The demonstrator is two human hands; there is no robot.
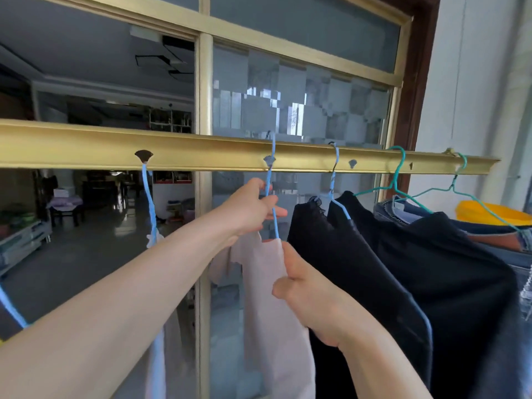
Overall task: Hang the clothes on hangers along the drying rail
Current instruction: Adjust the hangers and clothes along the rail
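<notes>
Glass in a gold-framed door (302, 90) fills the whole background, and the drying rail (86, 148) runs straight across in front of it. The right end of the rail is already busy: black garments (388, 269) on a neighbouring hanger (332, 181), then jeans (403, 210) on green hangers (398, 174), with a yellow basin (489, 214) poking out behind. Looks like we're filling in leftwards, so this is the next slot along.

The pink garment (276, 326) is the one in play. It hangs from its blue hanger (269, 180) between our arms, just beside the black garments. Our left hand (250, 208) has its fingers (272, 200) curled round the hanger's neck, we reckon to steady it at the rail. Our right hand (308, 292) pinches the pink fabric up near the shoulder, probably to tug it square on the wire.

Hard bits: the hook runs up past a hole (269, 160) in the rail, and we can't tell if it sits in the hole or over the back edge. The garment's hem is cut off at the bottom and its left shoulder is behind our wrist. A far-left hanger (149, 197) carries something pale, mostly hidden by our forearm.
</notes>
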